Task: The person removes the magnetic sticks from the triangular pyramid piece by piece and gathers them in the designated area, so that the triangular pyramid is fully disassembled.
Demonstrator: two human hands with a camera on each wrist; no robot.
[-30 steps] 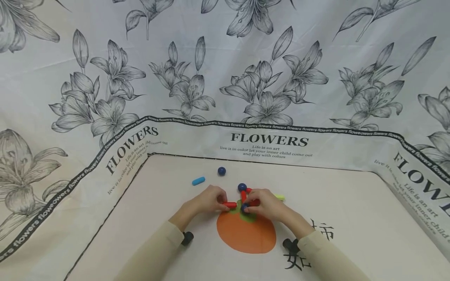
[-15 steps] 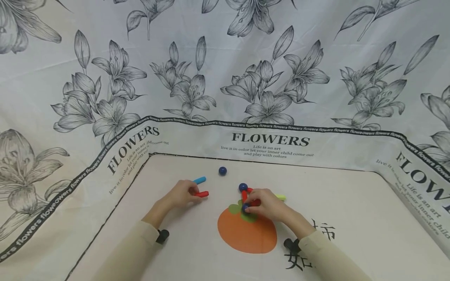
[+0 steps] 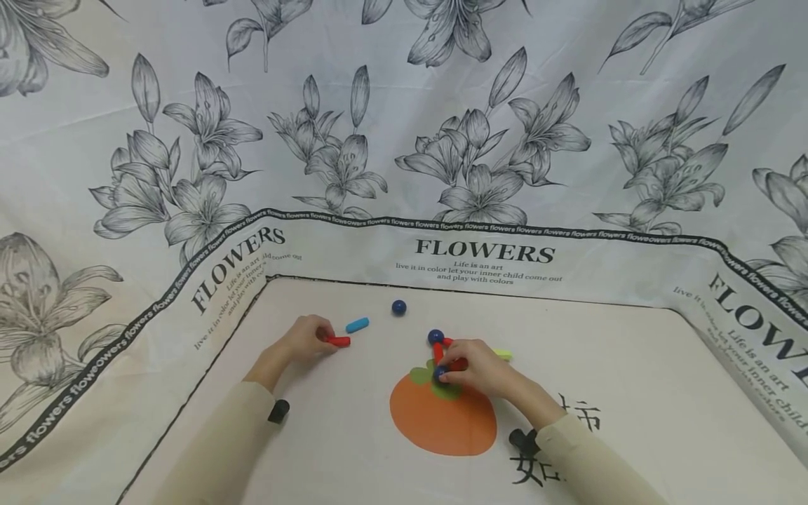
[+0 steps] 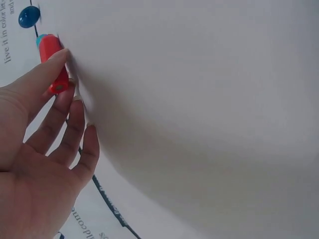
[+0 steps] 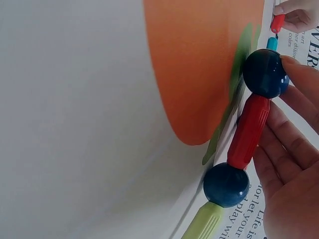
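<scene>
My left hand (image 3: 306,337) pinches a short red magnetic rod (image 4: 50,48) between thumb and fingers, left of the printed orange persimmon. My right hand (image 3: 477,366) grips a dark blue ball (image 5: 264,72) at the near corner of a joined magnetic piece. From that ball a red rod (image 5: 249,132) runs to another blue ball (image 5: 227,184), where a yellow-green rod (image 5: 203,222) is attached. A further blue ball (image 3: 435,337) tops the joined piece in the head view. Part of the piece is hidden behind my right hand.
A light blue rod (image 3: 357,325) lies just beyond the left hand's red rod. Farther back rests a loose blue ball (image 3: 399,307). The white cloth (image 3: 606,351) bears a persimmon print (image 3: 442,421) and black characters; a flower-printed curtain (image 3: 353,252) rises behind the table.
My left hand has moved left, away from the joined piece, carrying the red rod past the light blue rod's near side. My right hand has kept its place and its grip on the ball.
</scene>
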